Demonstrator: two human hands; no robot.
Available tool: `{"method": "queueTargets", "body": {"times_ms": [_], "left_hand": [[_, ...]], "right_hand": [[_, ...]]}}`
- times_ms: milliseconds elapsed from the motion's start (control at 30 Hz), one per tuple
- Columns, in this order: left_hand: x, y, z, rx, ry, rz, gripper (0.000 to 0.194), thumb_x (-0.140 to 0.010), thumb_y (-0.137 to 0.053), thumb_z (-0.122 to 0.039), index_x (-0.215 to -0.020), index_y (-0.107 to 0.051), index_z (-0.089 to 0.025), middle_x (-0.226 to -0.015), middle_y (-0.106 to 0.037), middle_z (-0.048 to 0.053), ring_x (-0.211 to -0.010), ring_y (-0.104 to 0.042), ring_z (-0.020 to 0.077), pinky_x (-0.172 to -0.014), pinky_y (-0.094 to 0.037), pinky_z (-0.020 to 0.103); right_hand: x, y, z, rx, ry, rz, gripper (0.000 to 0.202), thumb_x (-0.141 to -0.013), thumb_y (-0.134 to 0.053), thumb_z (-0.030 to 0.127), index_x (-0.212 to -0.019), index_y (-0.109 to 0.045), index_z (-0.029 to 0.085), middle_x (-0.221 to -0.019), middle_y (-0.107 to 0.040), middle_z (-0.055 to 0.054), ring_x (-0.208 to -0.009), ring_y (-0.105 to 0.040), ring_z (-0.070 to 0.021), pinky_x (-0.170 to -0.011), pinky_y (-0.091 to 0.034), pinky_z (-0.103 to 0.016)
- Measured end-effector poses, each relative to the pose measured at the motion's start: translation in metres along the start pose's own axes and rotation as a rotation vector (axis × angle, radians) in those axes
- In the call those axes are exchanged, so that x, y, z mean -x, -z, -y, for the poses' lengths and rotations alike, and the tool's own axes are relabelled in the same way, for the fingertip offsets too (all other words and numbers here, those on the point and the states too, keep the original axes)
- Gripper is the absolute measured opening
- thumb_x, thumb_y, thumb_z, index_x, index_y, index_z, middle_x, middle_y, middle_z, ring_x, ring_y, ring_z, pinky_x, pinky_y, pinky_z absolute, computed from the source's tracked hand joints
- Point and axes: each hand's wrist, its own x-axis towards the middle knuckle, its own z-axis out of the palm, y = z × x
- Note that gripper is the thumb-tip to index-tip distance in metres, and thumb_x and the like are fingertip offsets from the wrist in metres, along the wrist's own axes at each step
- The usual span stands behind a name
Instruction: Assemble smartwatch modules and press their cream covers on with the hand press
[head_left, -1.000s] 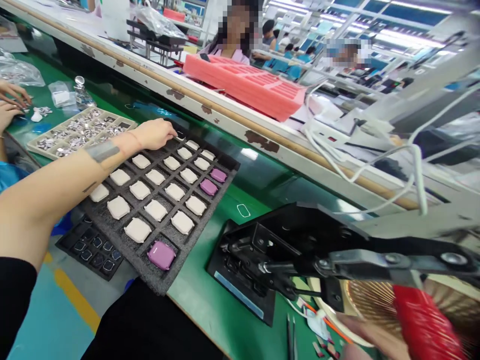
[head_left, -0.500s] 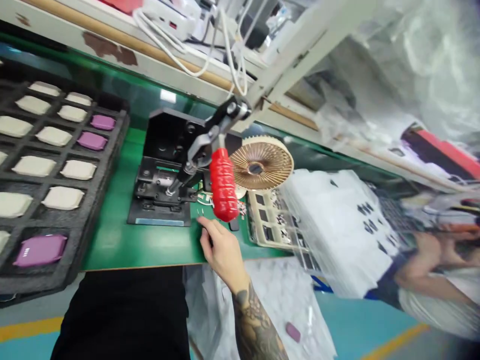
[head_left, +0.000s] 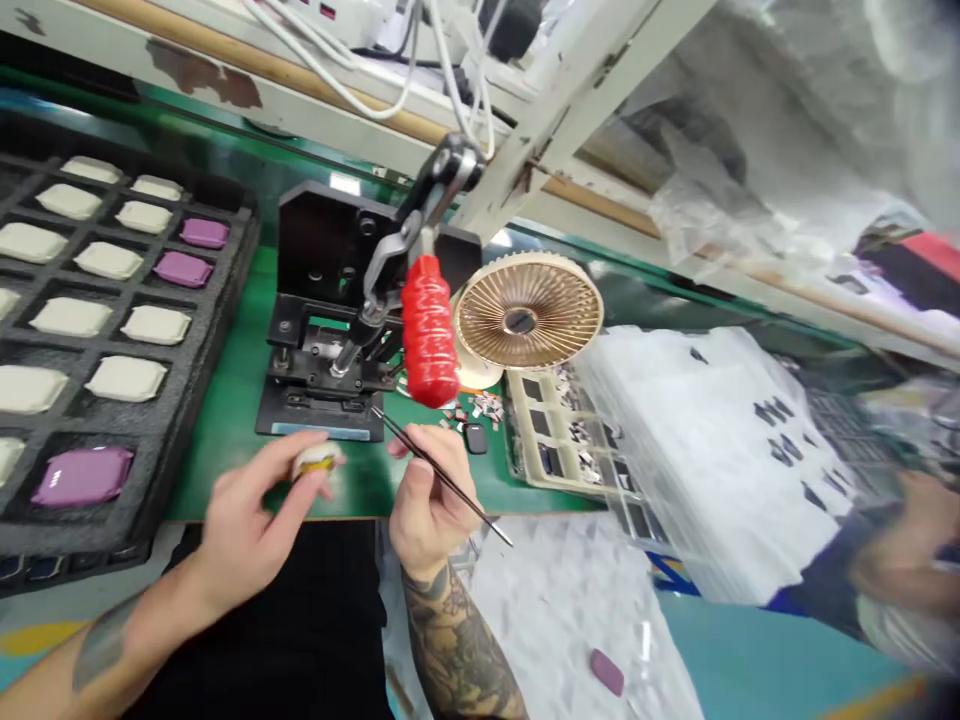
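Observation:
Between thumb and fingers, my left hand (head_left: 259,515) pinches a small white and yellow part (head_left: 315,460), partly hidden by the fingers. My right hand (head_left: 431,500) is closed around dark tweezers (head_left: 442,475), whose tips point up and left toward the black clamp fixture (head_left: 330,390). The fixture's toggle lever, with a red handle (head_left: 430,335), rises above and behind both hands. Just past the right hand lie a small black square piece (head_left: 475,438) and scattered small bits (head_left: 487,405) on the green bench top (head_left: 360,480).
At the left, a dark foam tray (head_left: 161,410) holds white and purple cases. Right of the fixture stand a small fan (head_left: 529,310) and a compartment box (head_left: 551,465). White plastic sheeting (head_left: 690,430) with small black pieces lies further right, beside another person's arm (head_left: 907,550).
My left hand has come into view holding the small part. The right hand has turned and now shows the tweezers across it. The view has shifted slightly.

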Motion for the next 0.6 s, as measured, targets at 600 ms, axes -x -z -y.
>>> {"method": "queueTargets", "body": {"times_ms": [600], "left_hand": [[-0.019,-0.024,0.029,0.180,0.182,0.131,0.045,-0.111,-0.069,-0.029,-0.155,-0.068,-0.018,-0.091,-0.082,0.002,-0.079,-0.079,0.0172,-0.081,-0.063,0.028]], "right_hand": [[0.022,-0.017,-0.002,-0.169,-0.055,0.095,0.022,-0.103,-0.069,0.009,-0.116,-0.079,0.023,-0.104,-0.082,-0.008,-0.093,-0.079,-0.0237,-0.085,-0.066,-0.045]]}}
